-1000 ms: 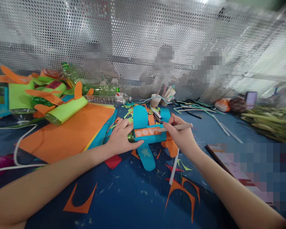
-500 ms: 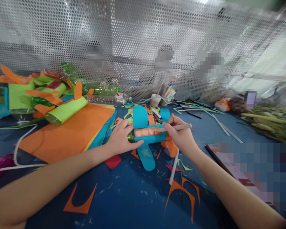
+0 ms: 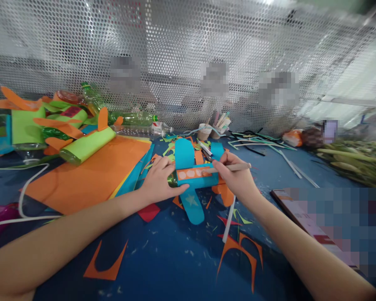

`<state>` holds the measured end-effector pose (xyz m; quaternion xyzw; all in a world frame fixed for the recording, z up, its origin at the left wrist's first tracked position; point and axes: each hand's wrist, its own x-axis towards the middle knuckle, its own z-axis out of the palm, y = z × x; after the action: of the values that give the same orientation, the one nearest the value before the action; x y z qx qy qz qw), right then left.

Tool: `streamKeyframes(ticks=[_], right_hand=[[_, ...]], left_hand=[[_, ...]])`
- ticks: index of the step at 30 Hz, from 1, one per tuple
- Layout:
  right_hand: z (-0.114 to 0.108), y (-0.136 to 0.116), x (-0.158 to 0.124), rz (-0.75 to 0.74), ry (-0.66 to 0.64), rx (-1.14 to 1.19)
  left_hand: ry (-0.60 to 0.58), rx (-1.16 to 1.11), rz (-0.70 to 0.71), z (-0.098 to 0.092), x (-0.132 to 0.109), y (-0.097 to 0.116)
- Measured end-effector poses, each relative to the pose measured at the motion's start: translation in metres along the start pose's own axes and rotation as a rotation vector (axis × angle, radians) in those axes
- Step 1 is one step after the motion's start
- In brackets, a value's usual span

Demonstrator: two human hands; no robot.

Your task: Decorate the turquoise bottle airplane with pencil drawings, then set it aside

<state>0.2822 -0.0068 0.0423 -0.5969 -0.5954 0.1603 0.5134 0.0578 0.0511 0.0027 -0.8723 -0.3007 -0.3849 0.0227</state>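
A toy plane (image 3: 196, 182) made from a green bottle wrapped in blue paper lies on the table. Its blue wings stick out on both sides, the near one bearing a pale star, and orange tail pieces sit at its right end. White round patches line an orange strip (image 3: 191, 172) along its body. My left hand (image 3: 159, 177) grips the bottle's left end, thumb on the near side and fingers on the far side. Between the fingers of my right hand (image 3: 235, 173) is a pale marker (image 3: 240, 166), its tip at the right part of the strip.
Coloured paper sheets (image 3: 90, 175) and decorated bottles (image 3: 87, 146) lie at the left. Orange offcuts (image 3: 105, 274) and a white strip (image 3: 228, 223) are in front. Cups of pens (image 3: 204, 133) stand behind. A phone (image 3: 301, 213) and plant stalks (image 3: 360, 163) lie right; people sit beyond the perforated screen (image 3: 175, 50).
The marker tip and my right hand have shifted very slightly along the orange strip. My left hand and the toy plane stay in place.
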Motion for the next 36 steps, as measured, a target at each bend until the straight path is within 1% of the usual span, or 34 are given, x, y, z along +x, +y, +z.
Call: streamKeyframes(ticks=[6,13,19,25,36], right_hand=[[-0.0001,0.0003,0.0006,-0.022,0.021,-0.001],[0.0008,-0.0026,-0.0001,-0.005,0.022,-0.009],[0.0003,-0.001,-0.0004,-0.014,-0.003,-0.002],[-0.0007,-0.0016,0.0007,-0.018,0.024,-0.019],[-0.0016,-0.0019,0.0003,-0.026,0.017,-0.006]], left_hand=[[-0.003,-0.012,-0.01,0.0002,0.0001,0.0003],[-0.006,-0.013,-0.008,-0.0003,0.0007,0.001],[-0.008,-0.012,-0.008,-0.0004,0.0005,0.0004],[-0.004,-0.019,-0.01,-0.0002,0.0004,0.0009],[-0.005,-0.016,-0.009,0.0008,-0.0005,-0.0002]])
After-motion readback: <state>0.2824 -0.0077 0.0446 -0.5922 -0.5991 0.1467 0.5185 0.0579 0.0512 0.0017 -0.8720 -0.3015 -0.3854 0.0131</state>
